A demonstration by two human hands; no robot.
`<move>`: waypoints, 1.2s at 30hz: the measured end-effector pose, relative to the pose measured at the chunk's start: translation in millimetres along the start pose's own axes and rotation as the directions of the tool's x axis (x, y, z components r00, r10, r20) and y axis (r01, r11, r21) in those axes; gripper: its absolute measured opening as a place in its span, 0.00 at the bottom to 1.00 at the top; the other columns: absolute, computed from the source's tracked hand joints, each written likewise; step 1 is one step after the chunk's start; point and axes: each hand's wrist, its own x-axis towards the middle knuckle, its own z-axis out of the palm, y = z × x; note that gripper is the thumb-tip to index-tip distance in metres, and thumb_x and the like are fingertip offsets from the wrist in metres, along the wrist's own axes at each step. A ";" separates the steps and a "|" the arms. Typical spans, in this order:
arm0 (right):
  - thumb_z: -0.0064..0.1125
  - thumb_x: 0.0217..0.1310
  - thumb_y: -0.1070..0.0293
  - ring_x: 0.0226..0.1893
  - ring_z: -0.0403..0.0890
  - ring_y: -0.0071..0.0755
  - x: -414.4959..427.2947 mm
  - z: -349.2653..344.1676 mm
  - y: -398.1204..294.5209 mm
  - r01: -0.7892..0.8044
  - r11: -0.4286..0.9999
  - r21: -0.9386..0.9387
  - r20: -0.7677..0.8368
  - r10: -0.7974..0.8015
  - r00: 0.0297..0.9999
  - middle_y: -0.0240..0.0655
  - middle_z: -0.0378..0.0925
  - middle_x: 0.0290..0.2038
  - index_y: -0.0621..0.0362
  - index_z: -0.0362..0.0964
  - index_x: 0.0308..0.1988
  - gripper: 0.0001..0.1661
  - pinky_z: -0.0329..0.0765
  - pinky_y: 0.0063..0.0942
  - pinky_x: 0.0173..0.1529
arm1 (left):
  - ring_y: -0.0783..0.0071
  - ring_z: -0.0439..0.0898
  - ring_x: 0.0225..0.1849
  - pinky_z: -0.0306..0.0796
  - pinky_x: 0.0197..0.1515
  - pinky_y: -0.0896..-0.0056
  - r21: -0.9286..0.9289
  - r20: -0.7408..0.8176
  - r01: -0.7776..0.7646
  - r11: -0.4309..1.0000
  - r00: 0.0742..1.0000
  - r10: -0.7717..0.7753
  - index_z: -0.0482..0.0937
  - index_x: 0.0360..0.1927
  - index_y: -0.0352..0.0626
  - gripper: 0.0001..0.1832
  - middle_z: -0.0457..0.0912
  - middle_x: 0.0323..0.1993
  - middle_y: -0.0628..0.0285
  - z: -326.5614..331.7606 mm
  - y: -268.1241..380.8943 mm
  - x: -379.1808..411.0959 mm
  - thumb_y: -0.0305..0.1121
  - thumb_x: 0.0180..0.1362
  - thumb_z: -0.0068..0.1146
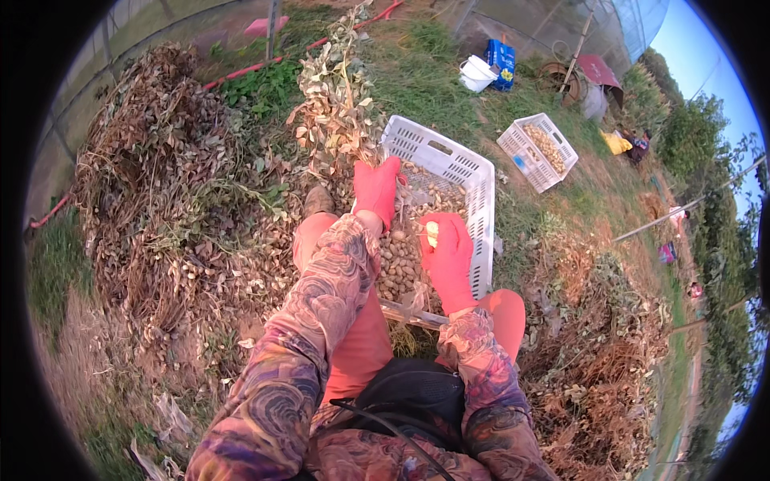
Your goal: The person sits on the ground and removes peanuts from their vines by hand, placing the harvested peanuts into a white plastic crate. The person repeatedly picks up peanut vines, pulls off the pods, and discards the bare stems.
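Observation:
My left hand (377, 191), in a red-pink glove, is closed around the lower stems of a dried peanut plant (337, 102). The plant's leafy top points away from me, beyond the crate's left edge. Inside the white plastic crate (486, 222) before my knees lie many loose peanuts (400, 264) in their shells. Above them, toward the crate's right side, my gloved right hand (448, 252) has its fingers curled round a pale peanut pod (432, 233). Thin roots run between the two hands, and scraps of clear plastic film (416, 299) hang by the crate's near edge.
A large heap of peanut plants (156, 168) rises on my left; stripped, dry stalks (595, 373) lie at right. Farther off stand a second crate (537, 153) with peanuts, a white bucket (477, 73) and a blue bag (501, 63). A red hose (243, 73) crosses the ground.

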 end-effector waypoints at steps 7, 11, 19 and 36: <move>0.52 0.54 0.66 0.33 0.75 0.28 23.3 -36.8 19.1 -0.269 0.951 -0.151 -0.201 0.237 0.951 0.36 0.72 0.38 0.57 0.70 0.46 0.17 0.73 0.24 0.35 | 0.69 0.73 0.25 0.67 0.28 0.67 0.083 -0.160 0.002 0.997 0.987 0.011 0.62 0.37 0.27 0.23 0.75 0.27 0.50 -4.6 -14.5 20.5 0.32 0.41 0.56; 0.59 0.51 0.66 0.42 0.75 0.34 11.9 -25.2 35.4 -0.143 0.982 -0.124 -0.093 0.132 0.987 0.42 0.71 0.47 0.56 0.66 0.52 0.27 0.73 0.29 0.47 | 0.69 0.72 0.25 0.66 0.27 0.67 0.108 -0.137 -0.002 0.994 0.990 0.017 0.63 0.37 0.28 0.24 0.74 0.26 0.52 -5.8 -21.6 23.7 0.33 0.41 0.58; 0.59 0.53 0.67 0.42 0.75 0.26 7.0 -9.8 28.8 -0.459 0.830 0.316 0.233 0.401 0.886 0.37 0.75 0.43 0.63 0.70 0.47 0.21 0.71 0.24 0.46 | 0.70 0.75 0.21 0.68 0.18 0.71 -0.089 0.240 0.118 0.989 0.966 -0.094 0.63 0.39 0.36 0.18 0.75 0.26 0.56 -0.2 -3.3 -3.8 0.31 0.50 0.58; 0.58 0.50 0.70 0.31 0.77 0.32 4.0 -20.5 11.6 0.002 0.999 -0.053 -0.007 -0.002 1.000 0.37 0.74 0.32 0.58 0.71 0.38 0.12 0.73 0.28 0.36 | 0.72 0.74 0.25 0.69 0.24 0.71 -0.099 0.182 -0.032 0.995 0.982 0.049 0.57 0.45 0.38 0.25 0.75 0.29 0.57 -2.3 -19.7 9.5 0.32 0.50 0.58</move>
